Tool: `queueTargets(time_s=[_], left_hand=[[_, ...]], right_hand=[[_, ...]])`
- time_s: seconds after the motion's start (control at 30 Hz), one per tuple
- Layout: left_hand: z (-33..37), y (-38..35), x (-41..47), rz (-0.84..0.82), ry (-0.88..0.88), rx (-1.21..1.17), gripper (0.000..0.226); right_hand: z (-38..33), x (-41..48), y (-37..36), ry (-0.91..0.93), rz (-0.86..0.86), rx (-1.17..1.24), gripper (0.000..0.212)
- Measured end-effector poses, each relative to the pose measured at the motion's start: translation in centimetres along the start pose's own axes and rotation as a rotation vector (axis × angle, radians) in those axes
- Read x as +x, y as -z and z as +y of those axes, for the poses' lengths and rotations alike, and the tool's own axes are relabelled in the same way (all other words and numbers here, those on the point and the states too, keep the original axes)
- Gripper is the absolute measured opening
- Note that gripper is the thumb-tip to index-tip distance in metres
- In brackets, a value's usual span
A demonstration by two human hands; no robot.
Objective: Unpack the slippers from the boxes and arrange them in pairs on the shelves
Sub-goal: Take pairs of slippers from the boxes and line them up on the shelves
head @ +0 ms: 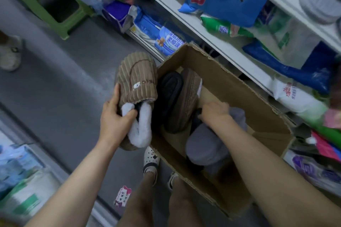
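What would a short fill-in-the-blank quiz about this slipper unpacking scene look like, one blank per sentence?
1. The left hand grips a brown corduroy slipper whose fleece lining is ____.
2. The right hand reaches into an open box made of ____.
3. Beneath the right forearm, the plush slipper in the box is ____ in colour.
4. The plastic stool on the floor is ____.

Missing words: white; cardboard; grey; green.
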State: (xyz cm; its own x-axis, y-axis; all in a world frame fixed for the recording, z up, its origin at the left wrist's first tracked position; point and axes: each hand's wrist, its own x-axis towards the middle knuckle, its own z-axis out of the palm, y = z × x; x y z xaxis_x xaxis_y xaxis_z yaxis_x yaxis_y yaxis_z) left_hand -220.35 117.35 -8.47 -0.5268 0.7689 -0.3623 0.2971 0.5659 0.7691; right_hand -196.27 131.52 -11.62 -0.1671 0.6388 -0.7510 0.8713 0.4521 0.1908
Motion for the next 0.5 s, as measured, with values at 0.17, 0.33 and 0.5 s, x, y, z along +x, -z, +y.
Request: queueTargets(time_s=[0.17,0.33,0.5], left_hand=[[-1.4,0.4,0.2,-0.028,-0.013,-0.032,0.088],[-1.9,0.4,0.4,-0.033,-0.012,-0.035,0.087],[-1.7,0.3,0.3,-0.042,0.020,-0.087,0.084]], right_hand=[[-0.8,3.6,-1.8,0.452,0.329,-0.082,0.059],[-3.6,7.4,-2.2,0.643,0.356,-0.238,0.043],[-1.9,6.1,-0.8,0.698,0.437,-0.186,0.033]])
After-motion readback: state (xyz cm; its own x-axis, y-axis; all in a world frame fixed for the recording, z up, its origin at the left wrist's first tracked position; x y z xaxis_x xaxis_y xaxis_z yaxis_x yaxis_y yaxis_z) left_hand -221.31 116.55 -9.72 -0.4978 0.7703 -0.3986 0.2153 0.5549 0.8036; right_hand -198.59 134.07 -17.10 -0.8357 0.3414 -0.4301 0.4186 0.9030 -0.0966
